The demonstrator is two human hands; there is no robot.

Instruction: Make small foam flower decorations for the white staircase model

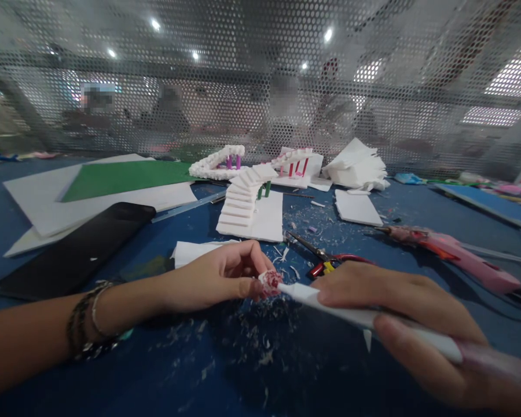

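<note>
Pinched between the thumb and fingers of my left hand [230,272] is a small white foam piece [270,284] with a mottled red face. My right hand [395,307] grips a white marker pen [347,313], held slanting to the left. The pen's tip touches the red face or is right beside it. Beyond my right fingers lie pointed snips [321,258] with red handles and a yellow part. A white sheet [195,252] lies behind my left hand, and white shavings [267,356] litter the blue table.
A white model staircase [238,211] stands ahead, near white structures with purple [233,162] and red posts [298,169]. At right are a pink glue gun [451,252] and a foam square [358,207]. Left are a black phone [78,249] and green sheet [121,176]. Perforated metal [252,75] borders the back.
</note>
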